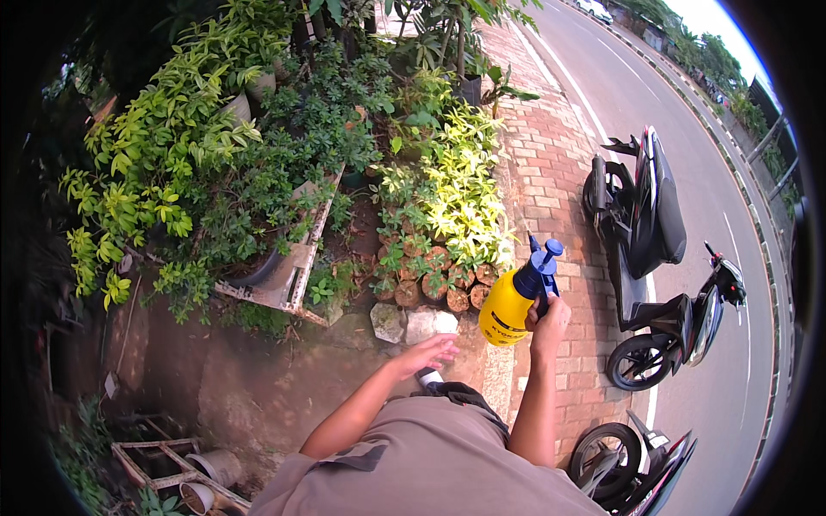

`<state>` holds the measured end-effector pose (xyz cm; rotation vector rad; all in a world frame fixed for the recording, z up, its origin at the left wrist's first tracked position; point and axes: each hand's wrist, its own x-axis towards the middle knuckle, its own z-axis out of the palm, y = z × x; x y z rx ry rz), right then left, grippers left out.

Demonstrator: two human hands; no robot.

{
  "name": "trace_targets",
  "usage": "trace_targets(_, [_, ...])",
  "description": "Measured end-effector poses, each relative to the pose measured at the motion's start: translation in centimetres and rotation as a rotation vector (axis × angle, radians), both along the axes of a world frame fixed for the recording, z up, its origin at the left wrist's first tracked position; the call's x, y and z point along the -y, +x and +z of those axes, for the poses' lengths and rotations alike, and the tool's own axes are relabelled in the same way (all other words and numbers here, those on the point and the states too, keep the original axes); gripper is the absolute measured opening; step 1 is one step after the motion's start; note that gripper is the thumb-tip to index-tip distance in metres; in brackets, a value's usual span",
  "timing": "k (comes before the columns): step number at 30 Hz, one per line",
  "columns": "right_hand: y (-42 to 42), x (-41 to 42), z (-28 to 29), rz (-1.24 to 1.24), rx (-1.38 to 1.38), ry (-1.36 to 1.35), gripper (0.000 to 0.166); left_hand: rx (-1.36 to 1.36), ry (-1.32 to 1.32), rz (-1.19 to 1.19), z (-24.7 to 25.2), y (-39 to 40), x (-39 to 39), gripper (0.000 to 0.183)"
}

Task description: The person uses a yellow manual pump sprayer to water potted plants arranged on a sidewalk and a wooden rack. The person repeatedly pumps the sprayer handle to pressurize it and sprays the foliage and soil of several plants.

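My right hand grips the handle of a yellow pump sprayer with a dark blue head. The sprayer is tilted a little, its nozzle pointing away from me towards the bricks and plants. My left hand is held in the air in front of my body, fingers apart, with nothing in it. Beyond the sprayer stand several small seedling bags with green leaves. Bright yellow-green plants grow thickly just behind them. Pale stones lie at the near edge of this bed.
A rusty metal frame rack holds leafy shrubs on the left. Brick paving runs along the right, with a parked motor scooter and another motorcycle beside the road. Pots lie by another rusty frame at lower left.
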<state>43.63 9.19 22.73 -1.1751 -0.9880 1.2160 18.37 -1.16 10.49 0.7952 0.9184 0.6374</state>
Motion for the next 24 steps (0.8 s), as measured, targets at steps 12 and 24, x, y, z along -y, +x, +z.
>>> trace_targets(12, [-9.7,0.4,-3.0,0.786,0.35,-0.12,0.038,-0.303,0.365,0.504,-5.1,-1.8,2.1,0.081])
trace_targets(24, [-20.9,8.8,-5.9,1.849,0.643,0.556,0.047,-1.016,0.378,1.518,-3.0,-2.6,15.7,0.075])
